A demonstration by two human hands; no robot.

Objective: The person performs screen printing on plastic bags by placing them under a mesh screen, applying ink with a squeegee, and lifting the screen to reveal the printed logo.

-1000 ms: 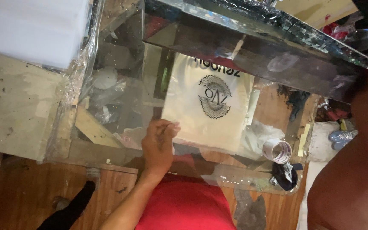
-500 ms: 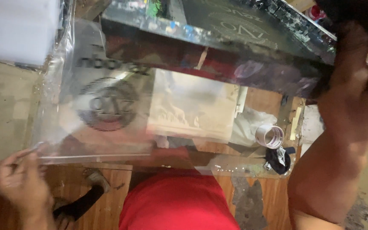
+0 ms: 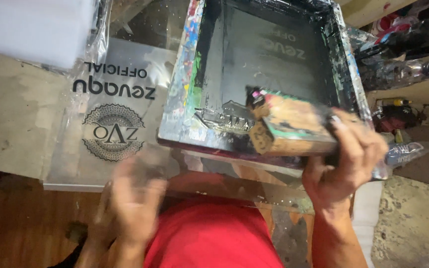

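A paint-stained screen-printing frame (image 3: 179, 94) with dark mesh lies flat in the middle. My right hand (image 3: 346, 161) grips a wooden squeegee (image 3: 294, 131) resting on the frame's near right edge. To the left lies a clear plastic sheet (image 3: 110, 124) printed with black lettering and a round emblem. My left hand (image 3: 132, 198) is blurred, fingers spread, at the sheet's near right corner just in front of the frame; whether it touches the sheet is unclear.
A white block (image 3: 31, 27) stands at the far left on a worn wooden bench (image 3: 11, 124). Plastic bottles (image 3: 408, 69) and clutter crowd the shelf on the right. My red shirt (image 3: 209, 233) fills the bottom centre, and bare floor (image 3: 418, 218) lies at lower right.
The frame has swung down flat from its raised position. The printed sheet now lies to the left. My right hand has come down onto the squeegee; my left hand moved right toward the sheet's corner.
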